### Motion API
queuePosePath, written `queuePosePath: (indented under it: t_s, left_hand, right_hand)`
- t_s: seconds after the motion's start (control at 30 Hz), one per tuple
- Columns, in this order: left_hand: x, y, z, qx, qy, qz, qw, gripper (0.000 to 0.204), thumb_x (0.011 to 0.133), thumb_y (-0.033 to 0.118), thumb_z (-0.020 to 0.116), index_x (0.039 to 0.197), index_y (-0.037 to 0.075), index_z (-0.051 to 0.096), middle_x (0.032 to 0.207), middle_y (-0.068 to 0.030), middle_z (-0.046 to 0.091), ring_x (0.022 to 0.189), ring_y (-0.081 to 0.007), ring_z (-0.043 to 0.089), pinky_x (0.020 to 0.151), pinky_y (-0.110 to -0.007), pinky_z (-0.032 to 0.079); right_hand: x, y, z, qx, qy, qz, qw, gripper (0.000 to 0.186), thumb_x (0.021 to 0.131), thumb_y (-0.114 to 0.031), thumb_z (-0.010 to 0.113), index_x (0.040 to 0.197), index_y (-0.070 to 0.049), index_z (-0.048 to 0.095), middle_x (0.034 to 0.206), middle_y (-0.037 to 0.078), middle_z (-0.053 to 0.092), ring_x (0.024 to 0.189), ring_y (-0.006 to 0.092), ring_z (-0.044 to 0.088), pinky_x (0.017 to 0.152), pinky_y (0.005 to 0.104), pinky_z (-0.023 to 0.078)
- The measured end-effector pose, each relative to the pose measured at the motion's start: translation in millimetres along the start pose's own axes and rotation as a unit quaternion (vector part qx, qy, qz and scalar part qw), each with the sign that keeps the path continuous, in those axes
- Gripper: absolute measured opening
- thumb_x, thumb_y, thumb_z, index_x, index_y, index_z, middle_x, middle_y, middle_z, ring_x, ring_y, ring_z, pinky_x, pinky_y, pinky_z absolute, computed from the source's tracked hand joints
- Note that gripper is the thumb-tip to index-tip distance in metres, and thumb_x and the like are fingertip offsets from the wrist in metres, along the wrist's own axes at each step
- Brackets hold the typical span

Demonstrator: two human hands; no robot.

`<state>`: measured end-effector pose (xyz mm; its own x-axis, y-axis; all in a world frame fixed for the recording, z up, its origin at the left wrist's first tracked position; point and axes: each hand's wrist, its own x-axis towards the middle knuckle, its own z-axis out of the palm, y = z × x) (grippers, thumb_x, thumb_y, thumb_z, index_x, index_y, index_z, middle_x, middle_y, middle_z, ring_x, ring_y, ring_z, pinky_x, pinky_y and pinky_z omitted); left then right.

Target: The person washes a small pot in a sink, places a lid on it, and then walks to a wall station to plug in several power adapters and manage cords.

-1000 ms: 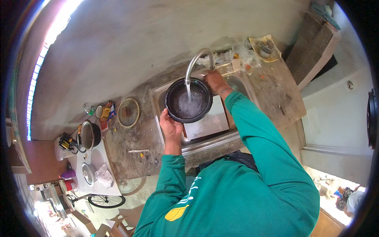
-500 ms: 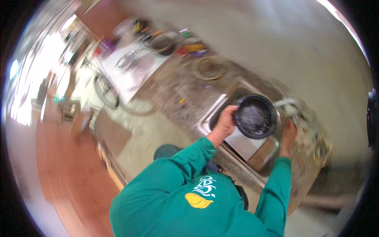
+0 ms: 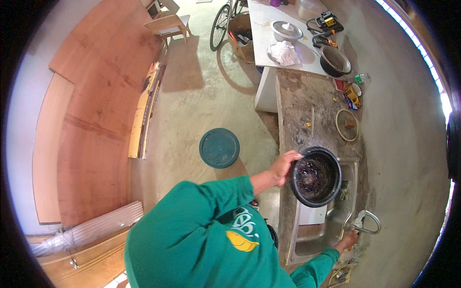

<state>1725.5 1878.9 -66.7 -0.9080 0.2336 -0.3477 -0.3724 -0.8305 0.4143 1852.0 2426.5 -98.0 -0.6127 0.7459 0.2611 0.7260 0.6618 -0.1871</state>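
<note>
In my left hand is a black round bowl, gripped by its near left rim. Its wet inside faces up, with shiny streaks and drops at the bottom. The bowl hangs over the upper end of a steel sink, covering part of it. Beyond the sink's right side stands a curved metal faucet. My right hand is closed at the faucet's base, apparently around its handle; the fingertips are partly hidden. Below the bowl, a white flat panel spans the sink's left part.
The stained counter holds a ring-shaped lid and small packets. Farther off are a dark basin and a white table with a lidded pot. A green round bucket stands on the floor to my left.
My view has turned, and the blur is gone. My right hand has gone from beside the bowl to the faucet's base. The left hand still holds the bowl over the sink.
</note>
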Motion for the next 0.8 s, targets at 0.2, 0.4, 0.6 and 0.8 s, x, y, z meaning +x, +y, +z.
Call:
queuePosePath:
  t_s: [0.2, 0.4, 0.6, 0.8]
  left_hand:
    - [-99.9, 138.7, -80.9, -0.049, 0.117, 0.107, 0.986, 0.007, 0.091, 0.021, 0.064, 0.092, 0.016, 0.059, 0.086, 0.0034, 0.061, 0.079, -0.0108, 0.059, 0.071, -0.028, 0.048]
    - [-183.9, 267.0, -197.8, -0.064, 0.141, 0.166, 0.974, 0.010, 0.095, 0.024, 0.062, 0.094, 0.014, 0.060, 0.089, 0.0021, 0.064, 0.083, -0.0116, 0.063, 0.075, -0.030, 0.054]
    - [-281.5, 412.2, -304.6, -0.045, 0.201, 0.223, 0.953, 0.012, 0.099, 0.023, 0.057, 0.099, 0.012, 0.061, 0.099, -0.0030, 0.069, 0.092, -0.0161, 0.067, 0.085, -0.034, 0.056]
    - [-335.9, 512.0, -379.4, -0.047, 0.240, 0.311, 0.918, 0.016, 0.101, 0.022, 0.053, 0.104, 0.010, 0.062, 0.107, -0.0056, 0.071, 0.099, -0.0186, 0.069, 0.090, -0.036, 0.056]
  right_hand:
    - [-103.4, -129.5, -31.2, 0.127, 0.125, -0.097, 0.979, 0.037, 0.097, -0.032, 0.063, 0.093, 0.003, 0.072, 0.093, 0.021, 0.072, 0.088, 0.0411, 0.068, 0.077, 0.0479, 0.052]
    - [-282.6, -329.3, -28.6, 0.185, 0.020, -0.255, 0.949, 0.029, 0.093, -0.027, 0.063, 0.082, -0.001, 0.067, 0.075, 0.021, 0.065, 0.065, 0.0363, 0.061, 0.065, 0.0483, 0.048]
    - [-448.8, -445.5, 43.1, 0.137, -0.209, -0.339, 0.907, 0.044, 0.080, -0.025, 0.079, 0.116, -0.001, 0.068, 0.101, 0.023, 0.070, 0.098, 0.0406, 0.067, 0.087, 0.0466, 0.053]
    - [-540.9, -435.0, 112.6, 0.019, -0.358, -0.322, 0.877, 0.044, 0.081, -0.035, 0.076, 0.108, -0.001, 0.070, 0.101, 0.025, 0.071, 0.099, 0.0426, 0.067, 0.088, 0.0484, 0.053]
